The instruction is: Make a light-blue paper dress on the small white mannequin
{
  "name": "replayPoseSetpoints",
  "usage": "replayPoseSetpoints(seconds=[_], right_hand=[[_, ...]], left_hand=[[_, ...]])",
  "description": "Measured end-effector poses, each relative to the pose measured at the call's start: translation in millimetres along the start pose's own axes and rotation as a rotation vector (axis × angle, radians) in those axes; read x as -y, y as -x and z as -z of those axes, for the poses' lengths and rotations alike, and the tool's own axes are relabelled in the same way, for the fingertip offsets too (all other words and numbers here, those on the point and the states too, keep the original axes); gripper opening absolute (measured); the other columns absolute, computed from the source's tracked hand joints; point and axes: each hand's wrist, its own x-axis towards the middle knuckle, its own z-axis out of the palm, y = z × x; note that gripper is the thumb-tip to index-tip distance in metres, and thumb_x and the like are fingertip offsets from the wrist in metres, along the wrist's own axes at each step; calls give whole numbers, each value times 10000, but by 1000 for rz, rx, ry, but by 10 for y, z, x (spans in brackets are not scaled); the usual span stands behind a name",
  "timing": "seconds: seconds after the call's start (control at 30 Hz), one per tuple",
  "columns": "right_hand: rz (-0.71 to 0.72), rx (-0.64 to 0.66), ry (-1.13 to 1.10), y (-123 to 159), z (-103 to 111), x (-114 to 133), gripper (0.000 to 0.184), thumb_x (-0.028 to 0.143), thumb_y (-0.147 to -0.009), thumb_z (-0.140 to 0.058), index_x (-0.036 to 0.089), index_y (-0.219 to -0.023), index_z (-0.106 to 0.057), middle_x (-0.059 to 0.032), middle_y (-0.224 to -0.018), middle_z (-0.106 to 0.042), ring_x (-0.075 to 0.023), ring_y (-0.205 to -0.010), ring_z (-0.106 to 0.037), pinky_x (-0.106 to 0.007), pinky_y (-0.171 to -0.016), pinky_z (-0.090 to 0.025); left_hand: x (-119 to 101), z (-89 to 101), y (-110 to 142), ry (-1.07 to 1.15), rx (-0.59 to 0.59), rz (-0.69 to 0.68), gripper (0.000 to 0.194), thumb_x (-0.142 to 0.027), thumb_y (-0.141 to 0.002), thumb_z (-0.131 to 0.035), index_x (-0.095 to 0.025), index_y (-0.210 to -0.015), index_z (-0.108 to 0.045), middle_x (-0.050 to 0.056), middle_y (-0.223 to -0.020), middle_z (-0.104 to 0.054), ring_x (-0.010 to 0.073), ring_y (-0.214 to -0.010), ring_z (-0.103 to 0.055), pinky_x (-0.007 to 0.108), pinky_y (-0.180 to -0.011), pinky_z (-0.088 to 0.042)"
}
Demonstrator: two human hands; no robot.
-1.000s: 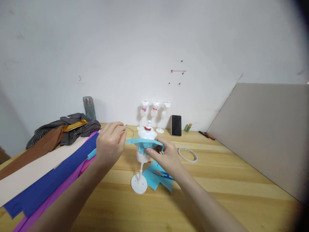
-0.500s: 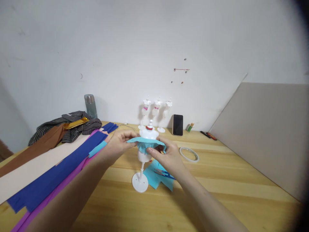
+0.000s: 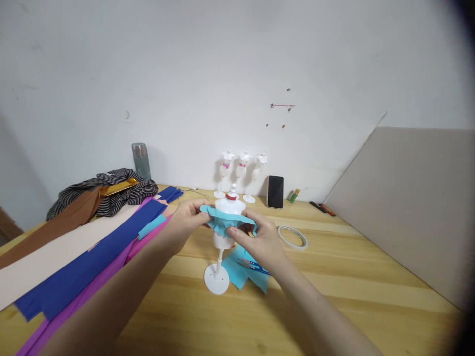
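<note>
A small white dress form (image 3: 225, 205) with a red band at its neck stands on a round base in front of me. Light blue fabric (image 3: 226, 220) wraps across its chest, its upper edge sticking out at both sides. At the left side, my left hand (image 3: 188, 217) pinches the fabric's end. On the other side my right hand (image 3: 260, 237) grips the fabric against the form, thumb across the front and fingers behind, partly hidden. Below that hand, blue-handled thread snips (image 3: 254, 266) lie on a cut light blue cloth piece (image 3: 237, 276).
Long fabric strips (image 3: 85, 252) and a striped cloth (image 3: 122, 190) cover the table's left. Three small dress forms (image 3: 242, 170), a phone (image 3: 275, 192) and a green thread spool (image 3: 294, 196) stand along the wall. A tape roll (image 3: 293, 237) lies right; a flask (image 3: 141, 160) stands back left.
The left end of the light blue fabric has been raised and folded closer to the form by my left hand. My right hand keeps its hold. The view has shifted slightly.
</note>
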Motion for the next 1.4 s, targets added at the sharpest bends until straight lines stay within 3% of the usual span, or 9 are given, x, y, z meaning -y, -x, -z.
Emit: replayPoseSetpoints(seconds=[0.33, 0.53, 0.7, 0.87, 0.93, 1.03, 1.1, 1.23, 1.4], right_hand=[[6, -5, 35, -8, 18, -22, 133, 305, -681, -655, 199, -685, -576, 38, -584, -495, -112, -537, -439, -242, -518, -369], [19, -2, 32, -2, 20, 16, 104, 276, -674, -642, 194, -677, -578, 39, -579, -495, -107, -531, -436, -235, -510, -359], [14, -1, 35, -11, 28, -10, 174, 323, -678, -663, 192, -655, -552, 41, -572, -487, -107, -538, -432, -236, -516, -358], [-19, -4, 11, -28, 33, -34, 176, 338, -671, -659, 192, -659, -562, 36, -574, -494, -105, -526, -429, -233, -503, -358], [-36, -11, -6, -37, 39, -40, 185, 350, -678, -654, 192, -653, -562, 40, -559, -476, -103, -516, -418, -231, -491, -349], [-46, -45, -25, -57, 49, -54, 192, 361, -686, -649, 193, -648, -564, 45, -547, -458, -100, -507, -392, -232, -486, -341], [-42, -76, -31, -72, 51, -68, 198, 363, -687, -648, 193, -638, -561, 49, -533, -454, -100, -501, -384, -234, -485, -339], [-14, -133, -37, -87, 42, -99, 231, 373, -681, -668, 193, -611, -542, 56, -515, -441, -97, -491, -384, -234, -482, -329], [-28, -141, -66, -74, 26, -122, 232, 394, -694, -684, 184, -672, -587, 56, -535, -459, -97, -491, -399, -234, -480, -341]], left_hand=[[56, 19, -9, 15, 18, 22, 179, -265, -733, -668, -138, -616, -618, 0, -612, -565, 100, -601, -498, 235, -614, -397], [8, -34, 2, 36, -30, 62, 158, -264, -675, -690, -136, -619, -615, -22, -573, -524, 81, -554, -467, 219, -574, -383], [20, -14, -5, 0, 3, 95, 216, -291, -669, -712, -136, -599, -579, -25, -572, -509, 83, -563, -475, 224, -590, -411], [26, 32, -17, 146, 35, 108, 231, -289, -721, -673, -147, -898, -628, 43, -820, -624, 170, -770, -601, 305, -696, -489], [41, 40, -27, 228, -39, 103, 247, -270, -717, -643, -157, -933, -608, 45, -826, -630, 190, -781, -618, 323, -683, -496], [98, -7, -7, 240, -389, -68, 76, -225, -706, -591, -171, -740, -550, -14, -668, -575, 129, -610, -561, 265, -591, -451], [148, -95, 47, 102, -570, -245, 110, -190, -710, -581, -176, -633, -505, -41, -581, -524, 94, -532, -485, 233, -547, -400], [230, -341, 190, -353, -485, -411, 49, -181, -726, -628, -174, -685, -653, -14, -620, -606, 114, -596, -527, 237, -582, -409], [320, -460, 216, -504, -463, -450, 113, -205, -767, -628, -184, -817, -727, 6, -650, -626, 125, -593, -537, 244, -570, -427]])
